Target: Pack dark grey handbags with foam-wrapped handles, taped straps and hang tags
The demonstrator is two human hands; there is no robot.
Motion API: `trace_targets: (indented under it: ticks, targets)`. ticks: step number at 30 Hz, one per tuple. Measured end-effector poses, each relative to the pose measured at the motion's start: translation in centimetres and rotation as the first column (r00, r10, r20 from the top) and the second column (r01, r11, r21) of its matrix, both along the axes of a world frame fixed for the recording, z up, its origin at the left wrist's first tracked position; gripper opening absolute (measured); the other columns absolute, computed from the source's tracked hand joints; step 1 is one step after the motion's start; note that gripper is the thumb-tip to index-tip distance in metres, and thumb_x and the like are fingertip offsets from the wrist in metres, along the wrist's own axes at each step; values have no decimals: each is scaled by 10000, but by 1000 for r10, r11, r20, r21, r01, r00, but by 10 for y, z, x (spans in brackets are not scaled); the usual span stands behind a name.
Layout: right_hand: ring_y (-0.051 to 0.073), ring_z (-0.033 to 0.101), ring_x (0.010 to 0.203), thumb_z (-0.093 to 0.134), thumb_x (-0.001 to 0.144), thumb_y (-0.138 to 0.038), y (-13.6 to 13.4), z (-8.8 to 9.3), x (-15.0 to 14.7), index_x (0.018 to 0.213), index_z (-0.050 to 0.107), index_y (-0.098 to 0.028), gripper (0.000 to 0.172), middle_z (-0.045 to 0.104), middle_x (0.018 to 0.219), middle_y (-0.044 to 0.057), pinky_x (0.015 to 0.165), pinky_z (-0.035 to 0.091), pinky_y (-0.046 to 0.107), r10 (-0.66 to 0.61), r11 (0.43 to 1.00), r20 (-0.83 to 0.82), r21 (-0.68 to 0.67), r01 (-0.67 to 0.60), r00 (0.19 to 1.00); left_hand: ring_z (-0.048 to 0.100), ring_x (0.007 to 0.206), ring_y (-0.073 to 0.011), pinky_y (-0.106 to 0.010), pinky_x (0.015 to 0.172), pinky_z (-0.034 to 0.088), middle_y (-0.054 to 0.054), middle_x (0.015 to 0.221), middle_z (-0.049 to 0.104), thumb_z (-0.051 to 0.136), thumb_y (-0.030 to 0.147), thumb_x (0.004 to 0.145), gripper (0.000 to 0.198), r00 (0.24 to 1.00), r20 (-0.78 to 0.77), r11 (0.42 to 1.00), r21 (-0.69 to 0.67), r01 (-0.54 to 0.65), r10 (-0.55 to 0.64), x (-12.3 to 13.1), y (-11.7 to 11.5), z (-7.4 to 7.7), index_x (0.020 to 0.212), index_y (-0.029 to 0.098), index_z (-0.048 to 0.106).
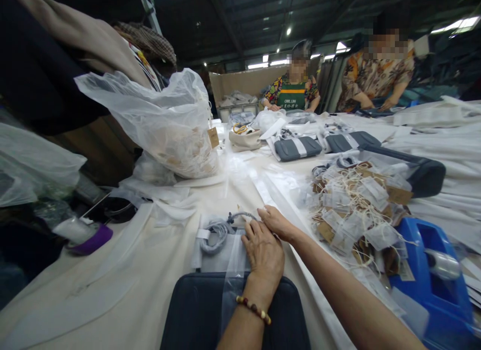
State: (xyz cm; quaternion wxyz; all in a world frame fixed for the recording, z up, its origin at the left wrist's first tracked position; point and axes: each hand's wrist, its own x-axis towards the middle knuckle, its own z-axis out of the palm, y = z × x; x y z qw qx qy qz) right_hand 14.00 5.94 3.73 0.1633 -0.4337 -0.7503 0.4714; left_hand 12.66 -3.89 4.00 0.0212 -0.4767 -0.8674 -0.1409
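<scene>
A dark blue padded bag (197, 305) lies flat on the table in front of me, with a strip of clear film (230, 290) across it. Beyond its top edge, a coiled grey strap (214, 239) with a white paper band rests on a pale sheet (216, 262). My left hand (265, 252), wearing a bead bracelet (253, 309), lies over the sheet and film with its fingers stretched out. Just beyond it, my right hand (276, 223) pinches at the strap's far end. The fingertips are partly hidden.
On the right are a heap of stringed tags (356, 204) and a blue tape dispenser (436, 270). A plastic bag of tags (176, 139) stands at the left. Wrapped dark bags (296, 148) lie farther back. Two co-workers (291, 95) work across the table.
</scene>
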Motion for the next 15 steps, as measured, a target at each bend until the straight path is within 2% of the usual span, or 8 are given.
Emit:
trace_targets:
  ticks: [8,15]
  targets:
    - [140,606,759,521,920,-383,3,-13,-5,964,597,-133,265,622,899,27,691,519,320,-51,998,-40,-33,50,998,471,1106,-324,-476,887,440,-179,1134,553,428,112,864,317,997,-59,999,-14,48,-49,-4,-6,-6,1137,34,569]
    - [123,589,700,501,929,-393,4,-14,-5,891,594,-132,279,609,821,8,661,505,299,-81,996,-18,-31,81,997,495,1057,-322,-479,875,443,-197,1117,563,398,75,842,357,996,-24,996,-23,81,-81,-1,-15,-1,1151,9,565]
